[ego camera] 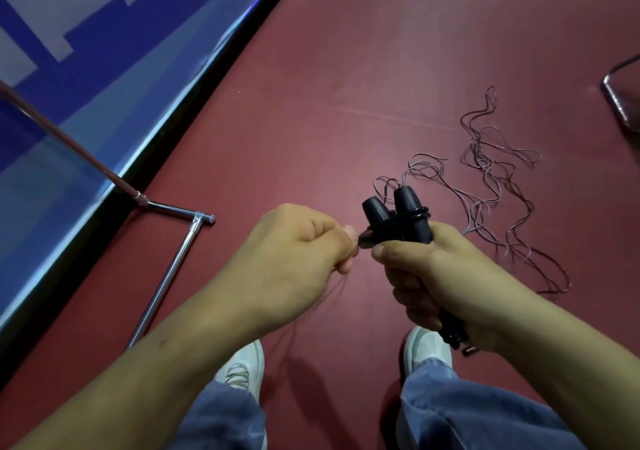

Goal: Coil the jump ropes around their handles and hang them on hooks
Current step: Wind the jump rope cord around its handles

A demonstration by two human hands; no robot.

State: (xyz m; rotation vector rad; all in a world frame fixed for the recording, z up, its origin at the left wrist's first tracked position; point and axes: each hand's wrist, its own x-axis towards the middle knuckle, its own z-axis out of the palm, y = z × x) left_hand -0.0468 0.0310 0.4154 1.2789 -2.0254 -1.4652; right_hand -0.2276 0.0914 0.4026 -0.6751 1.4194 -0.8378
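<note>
A dark red floor (346,68) fills most of the view, and everything here is placed from the pair of black handles (394,214) held up near the middle. Far to the left of the handles a blue and white board (86,51) runs along the floor's edge. The chrome foot of a metal stand (166,276) lies between that board and the handles. Below the handles are blue jeans (467,415) and white shoes (242,366). The right hand (443,276) grips both handles side by side from just below. Its fingers are curled tight round them and its thumb lies across the front. The left hand (294,252) is just left of the handles. Its fingers are bunched together, and thumb and forefinger pinch the thin rope (491,179) there. A dark turn of cord circles both handles near their tops. Most of the rope lies in loose tangled loops on the floor to the right of the handles and beyond them.
</note>
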